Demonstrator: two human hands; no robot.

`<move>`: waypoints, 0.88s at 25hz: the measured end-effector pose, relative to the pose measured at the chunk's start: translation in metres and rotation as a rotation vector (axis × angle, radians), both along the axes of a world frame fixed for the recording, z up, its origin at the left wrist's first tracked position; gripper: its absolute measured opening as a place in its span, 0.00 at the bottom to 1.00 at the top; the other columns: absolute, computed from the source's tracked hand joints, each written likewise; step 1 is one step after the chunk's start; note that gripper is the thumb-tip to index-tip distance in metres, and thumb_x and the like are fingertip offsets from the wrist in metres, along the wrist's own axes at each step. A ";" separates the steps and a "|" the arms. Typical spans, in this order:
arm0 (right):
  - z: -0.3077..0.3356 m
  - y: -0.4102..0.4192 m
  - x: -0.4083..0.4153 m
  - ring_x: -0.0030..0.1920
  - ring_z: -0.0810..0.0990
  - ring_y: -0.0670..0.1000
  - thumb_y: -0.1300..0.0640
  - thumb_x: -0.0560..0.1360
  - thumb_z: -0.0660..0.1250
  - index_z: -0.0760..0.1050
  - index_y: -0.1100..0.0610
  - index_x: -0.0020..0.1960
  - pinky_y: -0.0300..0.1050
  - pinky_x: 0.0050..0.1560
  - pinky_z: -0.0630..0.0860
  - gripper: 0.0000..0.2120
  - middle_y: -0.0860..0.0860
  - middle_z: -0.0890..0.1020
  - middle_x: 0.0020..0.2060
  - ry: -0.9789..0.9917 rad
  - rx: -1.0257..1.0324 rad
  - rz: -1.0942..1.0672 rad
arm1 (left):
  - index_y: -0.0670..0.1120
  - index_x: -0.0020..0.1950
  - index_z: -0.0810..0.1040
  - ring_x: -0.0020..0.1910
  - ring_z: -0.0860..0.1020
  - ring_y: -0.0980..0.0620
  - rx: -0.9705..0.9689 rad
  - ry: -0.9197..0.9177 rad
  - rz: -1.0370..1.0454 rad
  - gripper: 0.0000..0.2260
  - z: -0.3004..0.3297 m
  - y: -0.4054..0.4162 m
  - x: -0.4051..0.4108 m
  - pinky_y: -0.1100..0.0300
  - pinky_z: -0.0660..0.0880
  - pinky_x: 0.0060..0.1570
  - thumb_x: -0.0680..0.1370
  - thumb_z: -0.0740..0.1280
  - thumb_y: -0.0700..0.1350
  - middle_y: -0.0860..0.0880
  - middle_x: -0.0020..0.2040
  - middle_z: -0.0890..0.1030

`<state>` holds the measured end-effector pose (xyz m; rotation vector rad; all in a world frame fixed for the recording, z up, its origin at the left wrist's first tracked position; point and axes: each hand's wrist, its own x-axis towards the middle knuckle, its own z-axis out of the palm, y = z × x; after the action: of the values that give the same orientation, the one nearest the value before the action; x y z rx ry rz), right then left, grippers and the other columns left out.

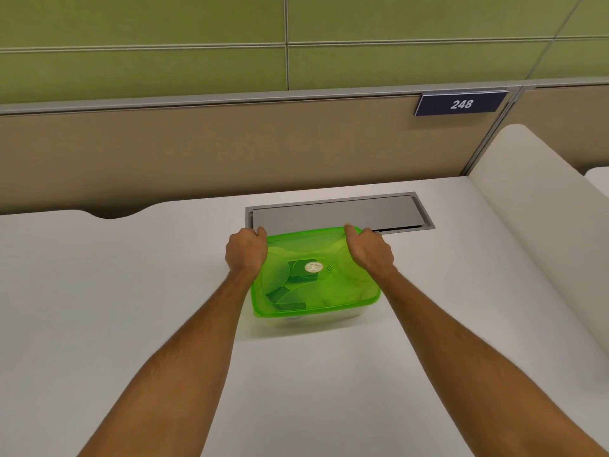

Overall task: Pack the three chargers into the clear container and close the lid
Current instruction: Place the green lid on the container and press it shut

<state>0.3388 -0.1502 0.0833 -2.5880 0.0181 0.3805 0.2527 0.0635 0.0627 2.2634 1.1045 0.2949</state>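
Pressing down on the far corners of the green lid (316, 255), both hands are curled over its edge: the left hand (246, 250) has its grip clenched on the far left corner, the right hand (369, 247) has its grip clenched on the far right corner. That lid sits on the clear container (308, 319), which stands at the middle of the frame on the white desk (131, 291). Through the tinted plastic, dark and pale shapes of the chargers (290, 291) show inside, though their number cannot be told. A small round sticker (313, 267) marks the lid's centre. Just behind the container, a grey cable hatch (336, 214) is set into the desk. At upper right, a dark plate (461, 104) reads 248 on the beige partition (197, 153).
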 end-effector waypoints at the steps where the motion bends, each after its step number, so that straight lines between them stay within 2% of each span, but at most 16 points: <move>1: -0.001 0.005 0.005 0.62 0.74 0.64 0.37 0.78 0.48 0.72 0.63 0.65 0.55 0.61 0.70 0.33 0.63 0.75 0.64 -0.006 0.020 -0.014 | 0.39 0.47 0.82 0.44 0.79 0.37 0.026 0.005 -0.002 0.20 0.001 -0.001 -0.001 0.52 0.74 0.42 0.80 0.57 0.52 0.36 0.46 0.83; 6: -0.004 0.017 0.027 0.55 0.78 0.64 0.48 0.79 0.51 0.77 0.65 0.57 0.52 0.53 0.73 0.24 0.65 0.80 0.56 -0.163 -0.104 0.063 | 0.38 0.44 0.82 0.41 0.79 0.37 0.190 0.008 -0.055 0.20 0.003 -0.006 -0.004 0.55 0.70 0.37 0.80 0.56 0.50 0.37 0.41 0.83; 10: -0.003 0.016 0.046 0.56 0.78 0.63 0.46 0.75 0.54 0.76 0.61 0.60 0.50 0.50 0.70 0.24 0.62 0.80 0.57 -0.056 -0.199 0.124 | 0.38 0.40 0.81 0.38 0.79 0.39 0.268 -0.004 -0.159 0.22 0.004 -0.008 -0.001 0.56 0.68 0.36 0.81 0.55 0.49 0.39 0.39 0.82; 14: -0.006 0.013 0.062 0.59 0.76 0.63 0.49 0.75 0.55 0.74 0.62 0.61 0.51 0.56 0.71 0.23 0.63 0.77 0.62 0.109 -0.139 0.221 | 0.39 0.39 0.80 0.36 0.77 0.42 0.286 -0.007 -0.210 0.22 0.003 -0.007 0.000 0.56 0.68 0.36 0.81 0.54 0.50 0.40 0.39 0.81; 17: -0.010 0.013 0.067 0.58 0.76 0.63 0.50 0.76 0.55 0.75 0.64 0.59 0.49 0.51 0.69 0.21 0.65 0.77 0.61 0.113 -0.096 0.230 | 0.40 0.39 0.79 0.34 0.74 0.45 0.247 -0.011 -0.218 0.21 0.003 -0.006 -0.001 0.56 0.68 0.35 0.81 0.55 0.50 0.41 0.38 0.80; 19: -0.014 0.013 0.069 0.57 0.77 0.63 0.50 0.77 0.56 0.75 0.65 0.58 0.48 0.50 0.68 0.21 0.65 0.78 0.60 0.107 -0.047 0.210 | 0.41 0.37 0.77 0.34 0.75 0.44 0.211 -0.016 -0.228 0.20 0.004 -0.004 0.000 0.56 0.69 0.35 0.81 0.56 0.50 0.42 0.36 0.79; 22: -0.020 0.013 0.070 0.48 0.76 0.61 0.50 0.77 0.57 0.76 0.64 0.51 0.46 0.46 0.68 0.18 0.65 0.80 0.54 0.084 0.010 0.176 | 0.44 0.33 0.73 0.32 0.74 0.45 0.177 -0.021 -0.222 0.18 0.005 -0.004 0.001 0.56 0.69 0.35 0.80 0.57 0.50 0.44 0.33 0.77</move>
<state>0.4083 -0.1375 0.0633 -2.5702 -0.1820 0.5517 0.2532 0.0591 0.0675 2.5071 0.8339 0.3355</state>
